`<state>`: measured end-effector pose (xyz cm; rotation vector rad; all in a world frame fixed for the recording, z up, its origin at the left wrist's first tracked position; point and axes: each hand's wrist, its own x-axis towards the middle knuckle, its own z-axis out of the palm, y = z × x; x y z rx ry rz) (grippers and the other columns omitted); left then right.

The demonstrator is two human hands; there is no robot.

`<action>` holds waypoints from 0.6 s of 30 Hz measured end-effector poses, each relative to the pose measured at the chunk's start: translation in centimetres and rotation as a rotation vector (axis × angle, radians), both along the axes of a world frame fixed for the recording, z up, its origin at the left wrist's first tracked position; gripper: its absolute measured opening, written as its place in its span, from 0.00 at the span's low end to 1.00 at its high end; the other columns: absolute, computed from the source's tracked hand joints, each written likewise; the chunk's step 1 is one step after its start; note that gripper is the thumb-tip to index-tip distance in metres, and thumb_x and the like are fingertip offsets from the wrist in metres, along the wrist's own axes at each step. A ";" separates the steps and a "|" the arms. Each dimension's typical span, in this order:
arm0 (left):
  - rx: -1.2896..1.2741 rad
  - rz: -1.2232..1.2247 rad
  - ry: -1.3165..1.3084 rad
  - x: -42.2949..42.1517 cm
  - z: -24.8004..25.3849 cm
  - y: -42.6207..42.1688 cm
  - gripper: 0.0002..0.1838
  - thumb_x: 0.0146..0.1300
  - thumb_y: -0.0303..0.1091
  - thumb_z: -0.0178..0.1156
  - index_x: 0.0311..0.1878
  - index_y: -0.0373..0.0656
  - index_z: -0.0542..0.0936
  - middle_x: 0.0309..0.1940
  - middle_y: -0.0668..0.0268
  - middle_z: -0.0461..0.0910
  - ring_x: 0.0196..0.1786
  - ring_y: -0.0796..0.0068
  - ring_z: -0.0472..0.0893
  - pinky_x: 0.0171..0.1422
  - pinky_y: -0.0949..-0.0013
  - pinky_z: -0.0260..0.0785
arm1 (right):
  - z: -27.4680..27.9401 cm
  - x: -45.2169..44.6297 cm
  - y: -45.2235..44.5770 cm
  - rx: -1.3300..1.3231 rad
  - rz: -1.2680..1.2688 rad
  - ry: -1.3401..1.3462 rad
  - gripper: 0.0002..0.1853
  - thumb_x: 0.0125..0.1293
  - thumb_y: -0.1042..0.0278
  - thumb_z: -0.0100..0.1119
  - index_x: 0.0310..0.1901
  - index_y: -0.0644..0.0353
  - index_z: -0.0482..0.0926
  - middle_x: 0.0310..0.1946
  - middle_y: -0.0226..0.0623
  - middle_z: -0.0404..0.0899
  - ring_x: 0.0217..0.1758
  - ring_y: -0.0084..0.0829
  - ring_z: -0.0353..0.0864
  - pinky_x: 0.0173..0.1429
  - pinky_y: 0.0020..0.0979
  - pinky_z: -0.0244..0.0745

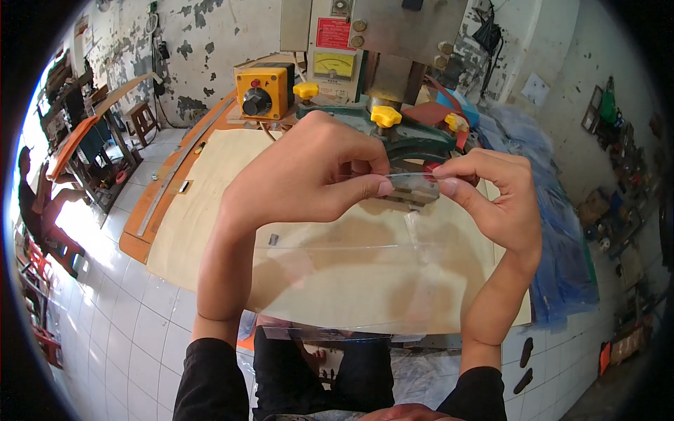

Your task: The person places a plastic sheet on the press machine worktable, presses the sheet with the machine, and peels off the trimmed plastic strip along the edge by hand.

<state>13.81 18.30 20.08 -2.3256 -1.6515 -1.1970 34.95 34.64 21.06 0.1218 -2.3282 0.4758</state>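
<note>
My left hand [316,168] is closed, thumb and fingers pinching the top edge of a clear plastic sheet [412,175]. A short way to the right, my right hand [500,200] pinches the same edge between thumb and forefinger. From there the sheet seems to hang toward me over the pale board [210,182]; being see-through, its full outline is hard to make out. Behind my fingers sits a metal block [415,191] under the green press head of a machine, partly hidden by my hands.
Yellow star knobs [385,116] top the press head. A yellow control box [265,92] with a black dial stands at the back left, beside a gauge [333,65]. Blue plastic sheeting [554,231] lies on the right. A metal ruler [184,165] runs along the left wooden edge.
</note>
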 end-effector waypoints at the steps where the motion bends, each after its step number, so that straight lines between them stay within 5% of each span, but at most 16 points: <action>1: 0.001 0.001 0.000 0.0 0.0 0.0 0.08 0.63 0.33 0.70 0.37 0.38 0.86 0.24 0.64 0.80 0.23 0.75 0.79 0.28 0.73 0.70 | 0.0 0.0 0.0 0.001 -0.004 -0.003 0.06 0.59 0.79 0.70 0.39 0.65 0.87 0.27 0.37 0.84 0.26 0.23 0.80 0.34 0.25 0.75; 18: 0.004 -0.004 0.004 0.0 -0.1 0.0 0.07 0.64 0.33 0.70 0.36 0.39 0.86 0.24 0.65 0.81 0.23 0.75 0.79 0.28 0.73 0.70 | -0.1 0.0 -0.1 0.013 -0.017 -0.009 0.05 0.60 0.78 0.69 0.37 0.65 0.86 0.27 0.36 0.84 0.26 0.22 0.80 0.33 0.24 0.75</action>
